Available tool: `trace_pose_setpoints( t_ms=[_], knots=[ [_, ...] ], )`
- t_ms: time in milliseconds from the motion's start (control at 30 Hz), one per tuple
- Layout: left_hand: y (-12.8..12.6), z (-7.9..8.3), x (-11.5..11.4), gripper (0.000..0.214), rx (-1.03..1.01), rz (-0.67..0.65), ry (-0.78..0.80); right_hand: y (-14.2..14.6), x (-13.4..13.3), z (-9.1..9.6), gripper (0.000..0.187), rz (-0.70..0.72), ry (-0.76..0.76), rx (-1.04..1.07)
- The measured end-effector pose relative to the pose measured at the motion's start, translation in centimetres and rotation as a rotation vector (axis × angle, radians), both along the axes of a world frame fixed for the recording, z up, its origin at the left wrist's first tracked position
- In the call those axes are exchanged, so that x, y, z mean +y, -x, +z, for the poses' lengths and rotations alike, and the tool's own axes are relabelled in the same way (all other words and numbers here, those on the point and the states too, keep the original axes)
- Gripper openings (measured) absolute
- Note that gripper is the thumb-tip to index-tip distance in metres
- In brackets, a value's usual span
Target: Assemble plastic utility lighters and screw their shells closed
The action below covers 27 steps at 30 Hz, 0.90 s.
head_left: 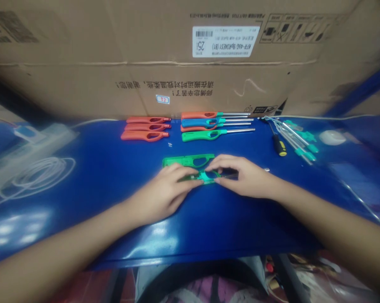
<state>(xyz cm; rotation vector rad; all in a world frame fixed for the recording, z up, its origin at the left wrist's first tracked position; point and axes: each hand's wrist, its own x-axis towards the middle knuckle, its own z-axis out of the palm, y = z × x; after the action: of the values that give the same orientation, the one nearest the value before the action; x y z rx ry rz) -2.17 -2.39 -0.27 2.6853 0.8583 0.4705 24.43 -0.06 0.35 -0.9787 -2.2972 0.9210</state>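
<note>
Blue surface before a cardboard box labelled "25": left hand and right hand fingers pinch a green lighter part.

Light falls from above and is fairly dim, leaving soft white glare patches on the glossy blue surface, strongest at its near left and near the front edge. The middle is moderately sharp, while the edges smear and bend outward: the cable coil and the forearms blur badly.
</note>
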Motion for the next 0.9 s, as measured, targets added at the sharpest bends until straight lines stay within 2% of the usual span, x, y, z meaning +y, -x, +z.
trace_pose_setpoints(
  t_ms=[100, 200, 467, 600, 733, 800, 900],
  knots=[
    [0.08, -0.03, -0.03, 0.040, -0.017, -0.007, 0.007, 0.05, -0.01, 0.00, 0.028, 0.006, -0.054, -0.016],
    [0.15, -0.09, -0.02, 0.041, -0.026, -0.008, 0.003, 0.11, -0.02, -0.02, 0.023, 0.031, -0.174, -0.055],
    [0.11, -0.16, 0.00, 0.041, -0.026, -0.002, 0.004, 0.13, -0.59, 0.41, 0.011, 0.036, -0.448, -0.280],
    [0.08, -0.07, -0.07, 0.040, -0.045, 0.002, 0.002, 0.49, -0.97, 0.31, 0.014, 0.037, -0.469, -0.320],
    [0.11, -0.04, -0.04, 0.038, -0.062, -0.004, 0.005, 0.71, -0.65, -0.16, 0.015, 0.001, -0.395, -0.185],
    [0.14, -0.10, 0.00, 0.038, -0.066, -0.010, 0.002, 0.57, -0.36, -0.33, 0.024, -0.043, -0.380, -0.116],
    [0.20, -0.21, 0.03, 0.036, -0.065, -0.015, 0.001, 0.07, -0.08, -0.47, 0.046, -0.076, -0.411, -0.207]
  ],
)
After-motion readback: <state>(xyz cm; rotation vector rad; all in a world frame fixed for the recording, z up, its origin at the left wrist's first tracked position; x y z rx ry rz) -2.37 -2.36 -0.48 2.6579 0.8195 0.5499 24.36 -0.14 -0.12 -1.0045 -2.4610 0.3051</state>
